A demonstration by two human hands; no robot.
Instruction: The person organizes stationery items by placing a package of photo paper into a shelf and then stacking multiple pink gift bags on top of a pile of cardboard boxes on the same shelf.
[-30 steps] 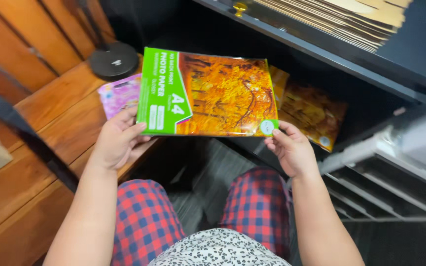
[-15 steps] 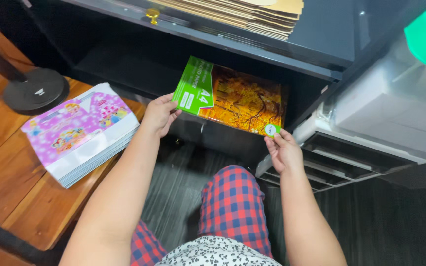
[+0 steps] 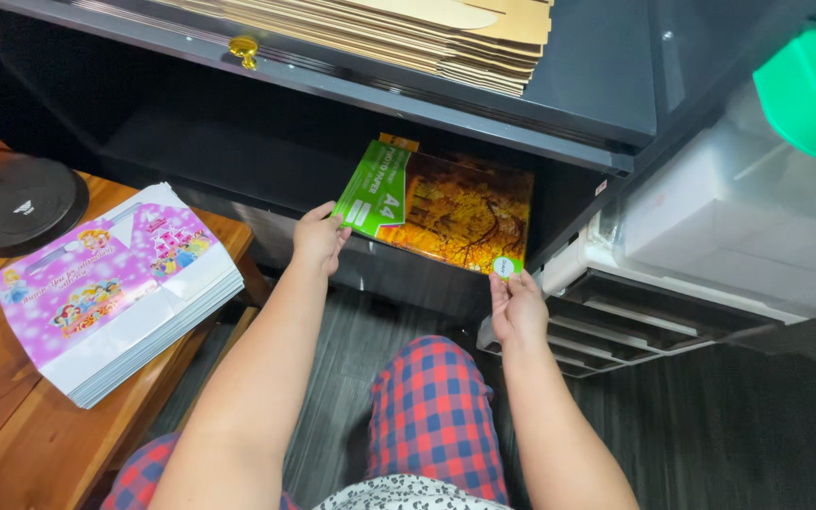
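At frame centre a pack of photo paper (image 3: pixel 446 212) sits half inside the lower shelf opening (image 3: pixel 238 142), under flat cardboard sheets (image 3: pixel 408 28), with a stack of printed boxes (image 3: pixel 115 293) on the wooden table (image 3: pixel 2 416) lower left and a drawer unit (image 3: pixel 654 321) right.

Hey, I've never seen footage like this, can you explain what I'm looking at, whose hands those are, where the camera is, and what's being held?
There is no machine here. The camera sits on a person's head and looks down, so you see their own arms and checked trousers. The left hand and right hand each hold an edge of a flat pack of photo paper, green and orange, at the opening of a dark cabinet shelf. On the shelf above lies a stack of flat cardboard. To the left, a wooden table carries a stack of pink printed folded boxes and a round black base. To the right stands a clear plastic drawer unit.
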